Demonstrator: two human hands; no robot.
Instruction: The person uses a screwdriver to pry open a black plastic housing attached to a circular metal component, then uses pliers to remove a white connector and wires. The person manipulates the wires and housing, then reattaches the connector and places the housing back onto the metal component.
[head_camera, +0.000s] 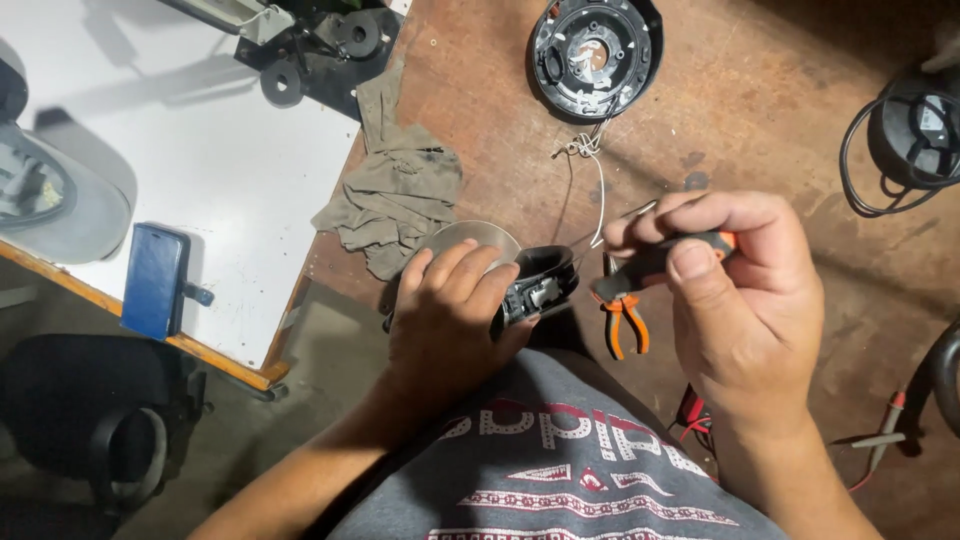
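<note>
The left hand (445, 315) clamps around a small black appliance housing (535, 285) with a round metal plate (470, 238) on its far side, holding it just above the person's lap at the near edge of the brown wooden counter (760, 90). Its open side faces right, showing grey internal parts. The right hand (735, 290) is closed on a black-and-orange-handled tool (680, 252), probably a screwdriver, though the tip is hidden between the hands. A thin white wire (598, 190) runs from near the tool up to a knot beside a round black base unit (596, 55), which lies opened at the far edge of the counter, its insides exposed.

Orange-handled pliers (622, 318) lie on the counter just beside the housing, untouched. A crumpled grey rag (395, 200) sits to the left, near a white board (200, 150) carrying a blue phone case (155, 280).

Judging by the opened base and the exposed housing, the dismantling looks done; work inside the housing is under way, and reassembly remains.
</note>
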